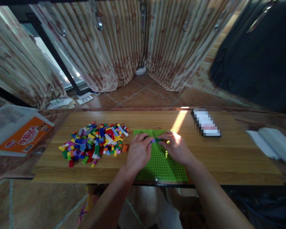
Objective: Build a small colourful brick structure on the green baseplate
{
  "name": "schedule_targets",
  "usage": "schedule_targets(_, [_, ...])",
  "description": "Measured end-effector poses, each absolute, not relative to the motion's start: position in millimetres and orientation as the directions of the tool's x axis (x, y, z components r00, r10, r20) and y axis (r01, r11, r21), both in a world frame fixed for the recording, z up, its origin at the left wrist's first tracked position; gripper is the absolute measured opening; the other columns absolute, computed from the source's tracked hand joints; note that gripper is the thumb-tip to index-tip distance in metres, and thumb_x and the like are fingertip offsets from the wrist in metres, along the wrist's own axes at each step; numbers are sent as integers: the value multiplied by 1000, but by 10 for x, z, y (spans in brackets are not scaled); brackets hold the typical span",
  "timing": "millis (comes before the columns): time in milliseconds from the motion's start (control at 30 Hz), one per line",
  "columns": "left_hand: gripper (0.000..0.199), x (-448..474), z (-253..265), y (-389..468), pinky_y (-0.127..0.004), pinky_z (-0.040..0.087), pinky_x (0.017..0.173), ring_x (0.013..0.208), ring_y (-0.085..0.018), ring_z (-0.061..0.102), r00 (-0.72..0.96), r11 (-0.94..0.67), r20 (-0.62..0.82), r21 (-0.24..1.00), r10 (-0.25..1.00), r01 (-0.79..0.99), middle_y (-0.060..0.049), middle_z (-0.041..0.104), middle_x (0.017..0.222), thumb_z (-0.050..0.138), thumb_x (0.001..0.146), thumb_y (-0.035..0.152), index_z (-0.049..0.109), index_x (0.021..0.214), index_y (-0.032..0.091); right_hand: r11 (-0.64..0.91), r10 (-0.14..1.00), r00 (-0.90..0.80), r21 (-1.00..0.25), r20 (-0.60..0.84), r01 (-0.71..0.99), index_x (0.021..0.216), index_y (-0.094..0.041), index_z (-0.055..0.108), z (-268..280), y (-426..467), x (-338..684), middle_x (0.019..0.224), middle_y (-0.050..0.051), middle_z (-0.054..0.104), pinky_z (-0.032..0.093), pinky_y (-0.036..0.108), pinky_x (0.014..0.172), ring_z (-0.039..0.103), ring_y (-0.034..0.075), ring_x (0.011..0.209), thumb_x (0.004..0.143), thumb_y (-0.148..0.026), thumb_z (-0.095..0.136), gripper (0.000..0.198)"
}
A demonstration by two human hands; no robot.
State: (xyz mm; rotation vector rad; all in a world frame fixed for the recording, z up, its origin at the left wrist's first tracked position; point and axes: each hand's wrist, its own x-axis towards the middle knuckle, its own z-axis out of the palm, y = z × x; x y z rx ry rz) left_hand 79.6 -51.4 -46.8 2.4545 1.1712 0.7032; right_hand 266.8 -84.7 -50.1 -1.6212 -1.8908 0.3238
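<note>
Both my hands meet over the upper part of a green studded baseplate (164,168) on the wooden table. My left hand (139,151) has its fingers closed around a small purple brick (153,140). Just beside it, my right hand (173,144) pinches a dark green brick (158,140). The two bricks touch or nearly touch; fingers cover most of them, and I cannot tell whether they are pressed onto the plate. Left of my left hand lies a single orange brick (125,148).
A pile of loose mixed bricks (92,143) spreads over the table's left side. A phone (207,123) lies at the back right. Beyond the right end are white papers (274,144). At the far left stands a clear plastic box (9,117) with an orange label.
</note>
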Motion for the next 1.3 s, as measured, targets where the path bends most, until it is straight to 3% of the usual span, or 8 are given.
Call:
schedule_targets(267, [34, 814, -431, -572, -41, 44, 101, 114, -24, 49, 566, -601, 230, 460, 792, 654, -8, 58, 123, 53, 90, 21, 62, 123, 20, 284, 933, -75, -590, 352, 756, 94, -17, 73, -538, -826, 2694, 88, 9, 66, 53, 35, 76, 62, 19, 80, 86, -20, 58, 18])
schedule_targets(433, [37, 835, -396, -643, -44, 42, 101, 117, -26, 47, 605, -625, 187, 376, 774, 684, -8, 57, 128, 51, 92, 29, 59, 129, 23, 229, 956, -56, -615, 287, 754, 89, -16, 74, -490, -811, 2674, 88, 9, 67, 52, 35, 79, 63, 19, 81, 82, -16, 61, 16])
schedule_targets(667, [38, 889, -385, -717, -50, 41, 98, 119, -28, 48, 589, -614, 174, 251, 789, 748, -8, 58, 130, 51, 93, 32, 57, 129, 23, 246, 950, -60, -617, 305, 747, 88, -18, 75, -522, -792, 2676, 87, 8, 67, 52, 34, 77, 63, 18, 79, 82, -17, 62, 15])
schedule_targets(967, [39, 1019, -375, -819, -60, 29, 110, 130, -28, 43, 604, -620, 148, 121, 783, 775, -12, 55, 138, 39, 95, 18, 54, 131, 14, 279, 925, -41, -599, 378, 750, 84, -19, 76, -548, -813, 2630, 83, 7, 66, 53, 32, 73, 62, 18, 76, 82, -12, 63, 15])
schedule_targets(1167, [39, 1055, -348, -793, -59, 29, 111, 131, -27, 43, 628, -644, 147, 105, 764, 758, -15, 55, 137, 40, 94, 15, 55, 130, 10, 268, 945, -72, -628, 320, 731, 85, -18, 76, -514, -775, 2667, 83, 6, 67, 52, 31, 73, 62, 17, 76, 80, -10, 61, 17])
schedule_targets(1300, [37, 1083, -280, -735, -59, 29, 111, 131, -28, 43, 651, -663, 130, 112, 748, 740, -14, 56, 136, 39, 92, 12, 59, 124, 9, 210, 974, -94, -662, 207, 720, 84, -16, 75, -457, -712, 2712, 82, 6, 68, 51, 30, 72, 62, 17, 75, 76, -6, 60, 20])
